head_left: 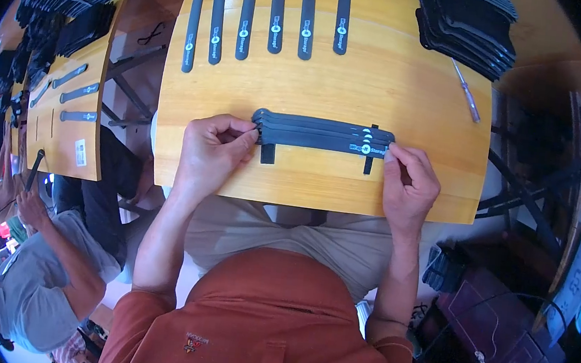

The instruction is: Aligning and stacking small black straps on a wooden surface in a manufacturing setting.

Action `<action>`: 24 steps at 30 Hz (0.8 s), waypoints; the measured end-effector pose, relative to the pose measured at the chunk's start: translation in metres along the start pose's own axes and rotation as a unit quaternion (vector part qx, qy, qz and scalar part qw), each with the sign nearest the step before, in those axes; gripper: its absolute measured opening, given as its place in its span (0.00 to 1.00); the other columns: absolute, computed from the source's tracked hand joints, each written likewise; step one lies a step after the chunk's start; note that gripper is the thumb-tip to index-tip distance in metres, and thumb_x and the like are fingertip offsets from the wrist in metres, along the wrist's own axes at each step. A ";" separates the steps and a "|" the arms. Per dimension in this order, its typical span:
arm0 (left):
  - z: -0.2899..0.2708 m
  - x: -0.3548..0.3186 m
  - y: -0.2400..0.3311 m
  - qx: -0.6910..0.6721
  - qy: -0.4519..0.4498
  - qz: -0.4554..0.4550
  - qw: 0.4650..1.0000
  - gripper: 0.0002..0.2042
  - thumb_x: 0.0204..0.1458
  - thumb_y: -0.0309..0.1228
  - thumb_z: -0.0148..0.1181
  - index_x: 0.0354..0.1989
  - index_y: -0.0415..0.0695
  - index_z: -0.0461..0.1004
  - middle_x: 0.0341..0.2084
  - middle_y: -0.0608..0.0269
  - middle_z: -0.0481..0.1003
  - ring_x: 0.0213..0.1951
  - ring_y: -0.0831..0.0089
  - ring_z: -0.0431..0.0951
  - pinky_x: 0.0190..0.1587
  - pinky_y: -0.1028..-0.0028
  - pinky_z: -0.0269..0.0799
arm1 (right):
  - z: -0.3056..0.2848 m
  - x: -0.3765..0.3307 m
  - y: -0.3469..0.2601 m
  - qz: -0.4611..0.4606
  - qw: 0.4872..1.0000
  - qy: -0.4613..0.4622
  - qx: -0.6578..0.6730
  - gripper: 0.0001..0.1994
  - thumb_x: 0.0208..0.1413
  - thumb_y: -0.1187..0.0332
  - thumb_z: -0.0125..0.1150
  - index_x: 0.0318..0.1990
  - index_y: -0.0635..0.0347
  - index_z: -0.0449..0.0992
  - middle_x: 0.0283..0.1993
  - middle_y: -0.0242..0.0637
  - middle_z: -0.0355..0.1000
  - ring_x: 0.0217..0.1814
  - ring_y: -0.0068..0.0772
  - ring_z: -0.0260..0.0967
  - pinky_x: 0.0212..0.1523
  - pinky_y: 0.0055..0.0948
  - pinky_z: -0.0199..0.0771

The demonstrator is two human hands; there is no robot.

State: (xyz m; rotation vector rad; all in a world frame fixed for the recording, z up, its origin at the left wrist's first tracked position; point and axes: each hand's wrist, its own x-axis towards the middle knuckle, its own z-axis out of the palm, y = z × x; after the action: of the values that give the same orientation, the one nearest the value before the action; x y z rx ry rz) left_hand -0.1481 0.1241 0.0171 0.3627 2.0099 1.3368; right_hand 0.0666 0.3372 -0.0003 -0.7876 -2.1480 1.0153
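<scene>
Rust-red shirt (270, 319) is seen nearest; on the wooden table (355, 90), stacked grey straps (309, 131) are pinched at either end by fingers of the left hand (211, 151) and right hand (411, 188) — edges best evened gently.

Overlapping layers in the dark-grey strap stack (309, 134) are covering most of one another's faces, leaving their count unclear. The left grip (211, 147) and right grip (412, 185) are hiding bits of its ends, and the stack is concealing parts of two short black strips (268, 155) underneath. The upper edge is cutting off the three rightmost loose straps (308, 15), the counter (397, 87) and a black layered pile (469, 34). The lower edge is cropping the red-brown shirt (245, 362), whose emblem (189, 343) is showing too small to make out. Leftward, the dark round rim is clipping the co-worker (48, 298), and the background beyond is blurring.
</scene>
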 end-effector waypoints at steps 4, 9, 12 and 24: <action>0.003 -0.001 0.001 0.006 0.010 0.005 1.000 0.05 0.60 0.24 0.66 0.39 0.35 0.81 0.22 0.67 0.79 0.21 0.86 0.74 0.23 0.83 0.71 | 0.000 0.000 0.000 -0.010 1.000 0.003 -0.010 0.05 0.57 0.80 0.66 0.40 0.66 0.82 0.34 0.38 0.77 0.29 0.25 0.74 0.28 0.23 0.70; 0.002 -0.002 0.003 0.008 0.006 0.007 1.000 0.04 0.60 0.24 0.66 0.38 0.35 0.82 0.22 0.68 0.79 0.20 0.87 0.73 0.23 0.84 0.70 | 0.000 0.001 -0.001 -0.028 0.999 0.008 -0.026 0.05 0.56 0.80 0.66 0.39 0.66 0.82 0.34 0.40 0.77 0.29 0.27 0.74 0.28 0.25 0.71; 0.001 -0.002 0.003 0.009 0.006 0.008 1.000 0.04 0.60 0.24 0.66 0.38 0.35 0.82 0.22 0.68 0.78 0.20 0.87 0.73 0.23 0.84 0.70 | 0.000 0.001 -0.002 -0.021 0.999 0.003 -0.034 0.05 0.56 0.80 0.67 0.39 0.66 0.82 0.34 0.40 0.77 0.30 0.30 0.76 0.29 0.26 0.72; 0.003 -0.003 0.007 -0.008 0.004 0.003 1.000 0.04 0.59 0.21 0.65 0.38 0.32 0.82 0.23 0.65 0.80 0.23 0.84 0.76 0.27 0.82 0.72 | 0.000 -0.001 -0.003 0.001 1.000 -0.001 -0.022 0.07 0.55 0.82 0.66 0.41 0.66 0.83 0.37 0.43 0.79 0.34 0.32 0.78 0.34 0.27 0.77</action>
State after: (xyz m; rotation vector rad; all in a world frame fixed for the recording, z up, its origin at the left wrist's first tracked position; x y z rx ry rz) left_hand -0.1453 0.1273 0.0238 0.3558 2.0040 1.3596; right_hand 0.0664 0.3346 0.0020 -0.8090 -2.1775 0.9726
